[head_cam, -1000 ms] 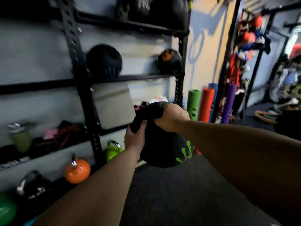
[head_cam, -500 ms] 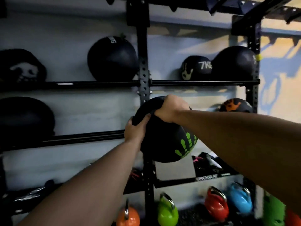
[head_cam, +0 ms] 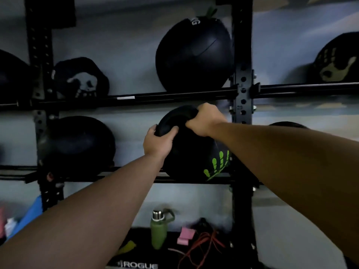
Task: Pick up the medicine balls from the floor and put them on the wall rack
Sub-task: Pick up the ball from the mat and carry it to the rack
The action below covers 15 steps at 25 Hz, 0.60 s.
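Note:
A black medicine ball [head_cam: 191,154] with a green handprint sits low against the middle rail of the black wall rack [head_cam: 241,88], just left of an upright post. My left hand [head_cam: 158,142] grips its upper left side. My right hand [head_cam: 206,122] clutches a fold of the ball's skin at the top. Both arms reach forward from below. The ball's underside seems to rest on the rail [head_cam: 97,178], though the contact is partly hidden.
Other black balls fill the rack: a large one [head_cam: 194,55] above, a skull-printed one [head_cam: 80,81], one at the left [head_cam: 76,142], a handprint one [head_cam: 338,61] at the right. On the lower shelf stand a green bottle [head_cam: 159,231], a pink item [head_cam: 185,235] and red cord [head_cam: 202,243].
I have turned toward the rack and come closer. The ball has risen from waist height and moved forward onto the middle rail, with both hands holding it throughout.

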{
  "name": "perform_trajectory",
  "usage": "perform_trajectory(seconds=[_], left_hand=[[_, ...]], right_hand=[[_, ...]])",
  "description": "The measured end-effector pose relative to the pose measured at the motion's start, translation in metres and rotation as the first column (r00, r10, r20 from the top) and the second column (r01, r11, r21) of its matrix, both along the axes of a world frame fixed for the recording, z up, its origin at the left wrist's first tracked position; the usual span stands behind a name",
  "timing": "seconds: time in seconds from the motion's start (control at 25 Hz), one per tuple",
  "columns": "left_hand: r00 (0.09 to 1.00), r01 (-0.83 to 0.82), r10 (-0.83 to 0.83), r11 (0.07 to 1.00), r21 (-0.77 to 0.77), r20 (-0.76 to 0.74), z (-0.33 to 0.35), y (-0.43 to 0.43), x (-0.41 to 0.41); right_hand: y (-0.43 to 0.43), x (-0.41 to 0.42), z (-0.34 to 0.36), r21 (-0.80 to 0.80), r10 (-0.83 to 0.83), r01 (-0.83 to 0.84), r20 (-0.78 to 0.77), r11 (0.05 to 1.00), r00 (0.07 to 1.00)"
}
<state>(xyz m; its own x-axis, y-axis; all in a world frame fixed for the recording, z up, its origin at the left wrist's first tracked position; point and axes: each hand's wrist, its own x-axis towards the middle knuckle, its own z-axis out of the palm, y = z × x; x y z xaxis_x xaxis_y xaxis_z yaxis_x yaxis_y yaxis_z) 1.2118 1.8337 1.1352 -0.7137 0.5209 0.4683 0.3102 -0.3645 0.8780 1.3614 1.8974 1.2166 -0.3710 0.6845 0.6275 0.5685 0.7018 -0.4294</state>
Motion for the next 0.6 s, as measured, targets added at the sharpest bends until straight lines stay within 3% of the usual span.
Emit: perform_trajectory(seconds=[0.16,0.36,0.6], left_hand=[[0.988,0.091,-0.105,0.988,-0.127,-0.111,-0.023,0.127,-0.048],[0.960,0.259,-0.278,0.927,-0.271,-0.033,-0.042,0.246,-0.074],[0.968,0.241,-0.234,0.967,-0.078,0.088,-0.035,0.260,-0.069]], right_hand=[[0.126,-0.041,-0.024,-0.067,-0.119,0.120,0.014,0.991,0.993],[0.242,-0.054,-0.045,-0.164,-0.237,0.235,0.008,0.958,0.971],[0.271,-0.057,-0.038,-0.177,-0.169,0.139,-0.167,0.974,0.971]])
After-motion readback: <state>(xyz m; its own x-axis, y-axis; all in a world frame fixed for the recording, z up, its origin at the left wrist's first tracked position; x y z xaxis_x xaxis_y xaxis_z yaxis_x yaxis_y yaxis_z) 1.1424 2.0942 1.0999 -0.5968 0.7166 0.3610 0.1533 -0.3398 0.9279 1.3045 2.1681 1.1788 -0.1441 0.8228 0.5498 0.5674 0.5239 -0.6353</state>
